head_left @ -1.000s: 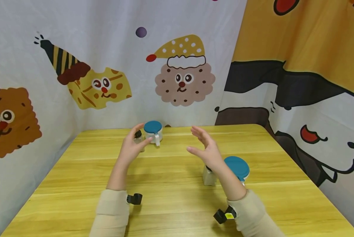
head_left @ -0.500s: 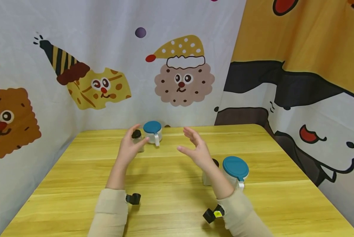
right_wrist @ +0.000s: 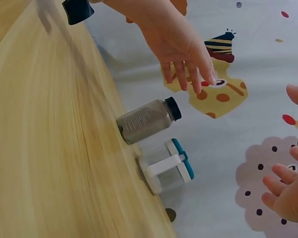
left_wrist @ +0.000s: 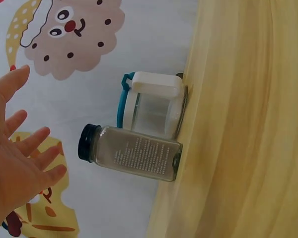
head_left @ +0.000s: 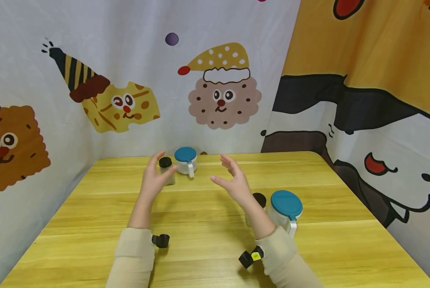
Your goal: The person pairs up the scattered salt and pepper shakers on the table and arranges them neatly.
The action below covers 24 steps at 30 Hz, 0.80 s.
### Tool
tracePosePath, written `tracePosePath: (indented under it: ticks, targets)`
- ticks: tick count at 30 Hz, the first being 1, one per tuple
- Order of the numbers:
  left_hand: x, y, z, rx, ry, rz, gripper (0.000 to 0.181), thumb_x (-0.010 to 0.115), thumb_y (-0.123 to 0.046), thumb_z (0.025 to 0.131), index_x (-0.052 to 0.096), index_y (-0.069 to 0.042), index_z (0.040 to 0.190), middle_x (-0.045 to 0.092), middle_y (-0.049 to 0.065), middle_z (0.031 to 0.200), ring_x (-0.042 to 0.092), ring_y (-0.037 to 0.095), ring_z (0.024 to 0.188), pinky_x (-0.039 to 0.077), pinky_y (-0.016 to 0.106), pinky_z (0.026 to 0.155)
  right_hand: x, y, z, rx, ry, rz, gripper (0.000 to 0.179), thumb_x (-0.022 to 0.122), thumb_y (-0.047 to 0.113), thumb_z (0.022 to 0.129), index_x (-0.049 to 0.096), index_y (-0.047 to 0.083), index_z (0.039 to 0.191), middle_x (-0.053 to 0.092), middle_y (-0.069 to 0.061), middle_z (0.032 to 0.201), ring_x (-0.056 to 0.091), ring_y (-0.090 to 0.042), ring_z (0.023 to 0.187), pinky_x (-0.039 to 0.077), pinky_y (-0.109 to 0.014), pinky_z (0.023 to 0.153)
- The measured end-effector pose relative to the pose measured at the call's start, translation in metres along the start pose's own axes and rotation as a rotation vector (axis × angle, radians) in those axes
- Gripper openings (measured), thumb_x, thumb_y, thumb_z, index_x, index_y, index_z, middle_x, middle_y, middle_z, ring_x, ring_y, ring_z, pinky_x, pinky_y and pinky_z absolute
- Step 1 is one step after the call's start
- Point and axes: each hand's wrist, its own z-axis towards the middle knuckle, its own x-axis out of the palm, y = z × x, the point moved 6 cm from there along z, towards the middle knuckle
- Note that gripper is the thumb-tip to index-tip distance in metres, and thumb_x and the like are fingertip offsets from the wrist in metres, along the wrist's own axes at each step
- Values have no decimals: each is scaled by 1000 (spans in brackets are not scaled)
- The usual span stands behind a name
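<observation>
My left hand point(head_left: 153, 178) is raised with spread fingers, close to a glass spice bottle point(left_wrist: 136, 152) with a black cap; the left wrist view shows a gap between them. Right behind that bottle stands a clear jar point(head_left: 186, 162) with a blue lid and white handle. Over the table's middle hovers my right hand point(head_left: 235, 182), thumb and fingers apart, holding nothing. Beside my right forearm are a second black-capped bottle point(head_left: 259, 199), partly hidden by the arm, and a second blue-lidded jar point(head_left: 286, 206). All four containers stand upright.
The wooden table point(head_left: 197, 240) ends at a printed curtain point(head_left: 143, 40) along the back and sides. A small black camera point(head_left: 161, 241) sits on the left wrist, another black camera point(head_left: 249, 258) on the right.
My right hand has moved left, uncovering more of the nearer bottle and jar. The left hand has shifted slightly left, showing more of the far bottle. The containers have stayed put.
</observation>
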Motion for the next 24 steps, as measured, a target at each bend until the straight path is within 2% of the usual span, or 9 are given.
tracePosePath:
  ticks: [14,16,24]
  targets:
    - [0,18,1,-44,-41,16,71,73,-22,87,37,-5,145,34,14,149,25,34,138,21,51,110,18,-10,13,38,-50,7,73,78,21,83,40,14,145,43,-7,144,38,-23,131,25,-39,110]
    - [0,21,2,-51,-40,11,72,73,-21,87,36,-5,146,33,15,149,25,35,137,21,52,110,19,-6,11,43,-44,13,73,77,20,83,39,12,145,42,-9,145,38,-26,132,24,-41,110]
    - [0,29,4,-97,-37,18,74,73,-28,87,35,-7,147,31,15,150,25,34,138,22,52,109,22,-18,16,63,-64,13,74,77,24,83,39,14,145,42,-8,145,38,-24,131,24,-39,110]
